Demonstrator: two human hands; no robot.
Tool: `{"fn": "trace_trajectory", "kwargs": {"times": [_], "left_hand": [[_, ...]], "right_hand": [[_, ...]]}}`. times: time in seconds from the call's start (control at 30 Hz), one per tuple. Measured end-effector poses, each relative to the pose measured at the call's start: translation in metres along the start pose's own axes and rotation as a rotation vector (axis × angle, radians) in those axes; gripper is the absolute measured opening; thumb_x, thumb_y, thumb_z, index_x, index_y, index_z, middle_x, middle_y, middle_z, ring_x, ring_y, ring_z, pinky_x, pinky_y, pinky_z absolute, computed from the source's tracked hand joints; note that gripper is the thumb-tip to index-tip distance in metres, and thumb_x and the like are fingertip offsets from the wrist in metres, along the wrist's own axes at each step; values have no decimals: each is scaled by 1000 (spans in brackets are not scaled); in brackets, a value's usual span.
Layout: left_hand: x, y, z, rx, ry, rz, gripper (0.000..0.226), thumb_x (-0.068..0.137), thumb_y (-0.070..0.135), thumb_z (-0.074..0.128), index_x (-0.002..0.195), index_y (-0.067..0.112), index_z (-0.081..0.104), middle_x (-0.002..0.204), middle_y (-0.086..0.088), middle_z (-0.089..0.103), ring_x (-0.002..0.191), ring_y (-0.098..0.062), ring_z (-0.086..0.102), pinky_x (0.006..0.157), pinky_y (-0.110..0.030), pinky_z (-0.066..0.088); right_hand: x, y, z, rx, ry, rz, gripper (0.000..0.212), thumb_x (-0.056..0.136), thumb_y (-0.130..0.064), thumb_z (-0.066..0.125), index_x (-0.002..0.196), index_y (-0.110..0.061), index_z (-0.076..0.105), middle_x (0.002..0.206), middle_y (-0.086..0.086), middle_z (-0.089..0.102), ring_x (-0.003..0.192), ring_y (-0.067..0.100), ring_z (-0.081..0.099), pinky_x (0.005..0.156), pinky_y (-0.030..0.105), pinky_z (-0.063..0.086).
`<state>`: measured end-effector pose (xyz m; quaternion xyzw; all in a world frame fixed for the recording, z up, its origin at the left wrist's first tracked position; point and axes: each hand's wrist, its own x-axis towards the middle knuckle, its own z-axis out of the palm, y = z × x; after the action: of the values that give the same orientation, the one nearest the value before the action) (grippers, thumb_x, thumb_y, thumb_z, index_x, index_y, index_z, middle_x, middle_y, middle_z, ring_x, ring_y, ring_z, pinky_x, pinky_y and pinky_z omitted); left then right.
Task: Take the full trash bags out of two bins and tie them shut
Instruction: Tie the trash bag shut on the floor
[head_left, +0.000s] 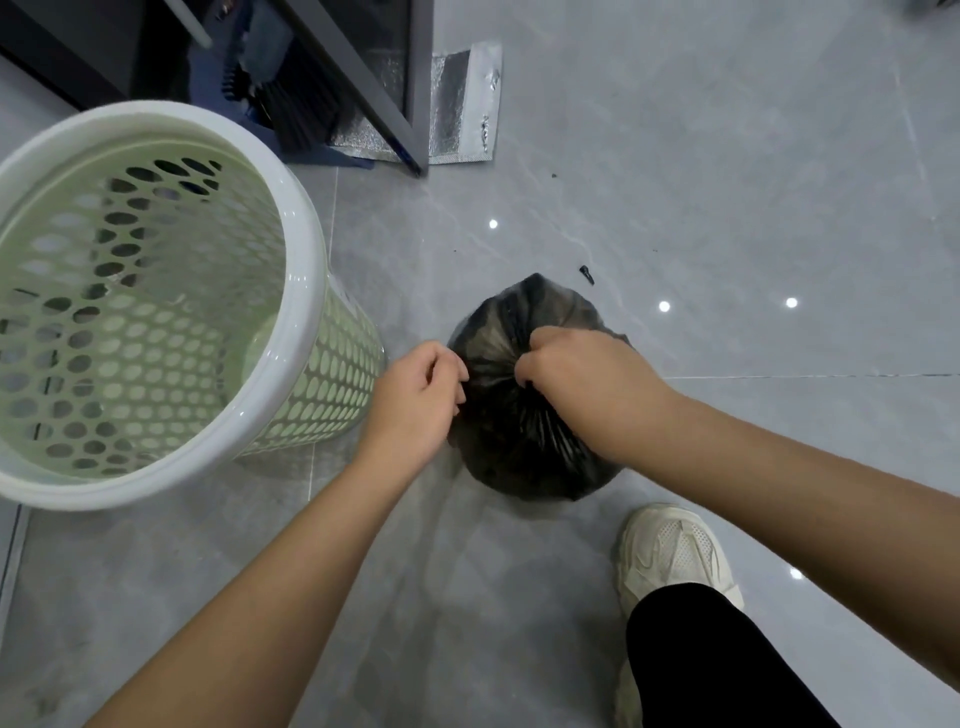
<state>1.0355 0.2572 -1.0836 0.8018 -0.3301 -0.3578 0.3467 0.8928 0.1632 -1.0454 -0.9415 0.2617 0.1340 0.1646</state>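
A full black trash bag (519, 441) stands on the grey tiled floor, its top gathered into pleats. My right hand (576, 366) grips the gathered neck of the bag from above. My left hand (415, 400) is at the bag's left side, fingers curled and pinching the plastic near the neck. To the left stands a pale green perforated bin (291, 244) with a white rim; no bag lines it and its inside looks bare.
A dark metal frame leg (410, 88), a black brush (296, 109) and a silver foil pouch (462, 98) lie at the back. A small black scrap (587, 274) lies behind the bag. My white shoe (675, 551) stands at its right front.
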Motion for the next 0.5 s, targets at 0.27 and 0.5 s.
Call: {"fn": "trace_trajectory", "kwargs": {"times": [0.27, 0.5], "left_hand": [[24, 28, 2, -249, -156, -5, 23, 93, 1, 48, 81, 15, 61, 71, -2, 64, 54, -9, 58, 51, -23, 48], [61, 58, 9, 56, -599, 184, 34, 94, 2, 46, 117, 25, 59, 116, 5, 66, 113, -6, 58, 102, -25, 41]], "right_hand": [[-17, 38, 33, -111, 323, -361, 36, 87, -1, 32, 86, -6, 68, 85, 8, 61, 76, 27, 57, 96, 40, 45], [-14, 53, 40, -124, 371, -496, 32, 93, -1, 38, 93, -4, 70, 89, 10, 66, 86, 29, 65, 115, 43, 27]]}}
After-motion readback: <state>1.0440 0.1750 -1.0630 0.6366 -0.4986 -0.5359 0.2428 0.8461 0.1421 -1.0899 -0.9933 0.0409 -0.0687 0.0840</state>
